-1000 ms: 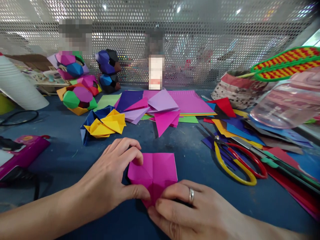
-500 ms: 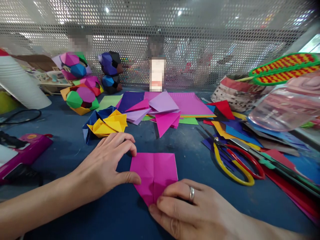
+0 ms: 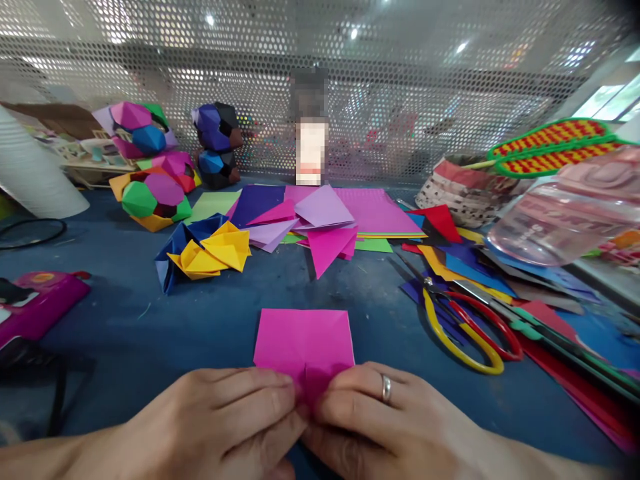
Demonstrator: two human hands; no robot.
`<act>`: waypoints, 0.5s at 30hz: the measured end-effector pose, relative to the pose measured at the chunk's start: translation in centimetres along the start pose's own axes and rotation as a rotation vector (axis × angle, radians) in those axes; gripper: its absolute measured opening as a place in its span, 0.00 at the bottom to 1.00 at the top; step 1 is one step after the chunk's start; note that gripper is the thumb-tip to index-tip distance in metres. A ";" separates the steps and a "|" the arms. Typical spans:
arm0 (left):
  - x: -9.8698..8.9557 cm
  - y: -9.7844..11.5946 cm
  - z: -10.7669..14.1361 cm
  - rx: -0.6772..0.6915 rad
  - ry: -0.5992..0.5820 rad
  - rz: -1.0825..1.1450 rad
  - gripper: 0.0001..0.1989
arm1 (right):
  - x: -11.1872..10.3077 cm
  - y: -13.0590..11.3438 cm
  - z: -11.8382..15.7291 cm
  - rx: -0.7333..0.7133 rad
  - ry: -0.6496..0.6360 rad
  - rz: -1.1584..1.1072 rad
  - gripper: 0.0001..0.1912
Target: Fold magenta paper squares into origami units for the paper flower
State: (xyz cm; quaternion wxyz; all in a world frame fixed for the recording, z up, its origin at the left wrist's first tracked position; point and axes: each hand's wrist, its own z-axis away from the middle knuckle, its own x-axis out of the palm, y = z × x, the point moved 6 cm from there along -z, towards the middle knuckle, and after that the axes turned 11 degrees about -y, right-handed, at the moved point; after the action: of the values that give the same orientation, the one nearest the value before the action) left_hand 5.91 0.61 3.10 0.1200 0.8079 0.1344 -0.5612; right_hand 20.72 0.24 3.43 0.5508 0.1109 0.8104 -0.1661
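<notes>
A folded magenta paper [image 3: 304, 337] lies on the dark blue table, a crease down its middle. Its near edge is under the fingers of both hands. My left hand [image 3: 225, 413] is closed, fingers together, pinching the paper's lower left part. My right hand [image 3: 385, 417], with a silver ring, pinches the lower right part. The fingertips of the two hands almost meet, and they hide the paper's near corner.
Yellow and blue folded pieces [image 3: 210, 250] stand at left centre, with paper balls [image 3: 155, 193] behind. Loose sheets [image 3: 370, 210] lie at the back. Scissors [image 3: 465, 320], a cutter [image 3: 530, 327], coloured scraps and a clear bottle [image 3: 545, 227] occupy the right.
My left hand has moved down and right from the paper's upper left side to its near edge, and its fingers have closed. My right hand has stayed nearly in place.
</notes>
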 end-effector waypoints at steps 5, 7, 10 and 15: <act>0.4 -0.2 0.2 -0.039 -0.062 0.033 0.13 | -0.6 2.0 0.2 0.290 -0.050 -0.149 0.15; 0.4 -0.3 0.3 -0.047 -0.071 0.055 0.13 | -0.4 2.8 0.1 0.381 -0.093 -0.192 0.12; 0.4 -0.2 0.2 -0.027 -0.096 0.064 0.13 | 0.2 3.3 -0.2 0.414 -0.176 -0.310 0.04; 0.2 -0.1 0.0 0.024 -0.110 0.074 0.11 | 0.6 3.9 -0.6 0.438 -0.176 -0.445 0.06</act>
State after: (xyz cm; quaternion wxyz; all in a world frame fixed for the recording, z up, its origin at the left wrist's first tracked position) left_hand 5.90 0.68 2.92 0.1383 0.7816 0.0909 -0.6014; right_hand 21.40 4.08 2.46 0.5320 0.0320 0.7090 -0.4618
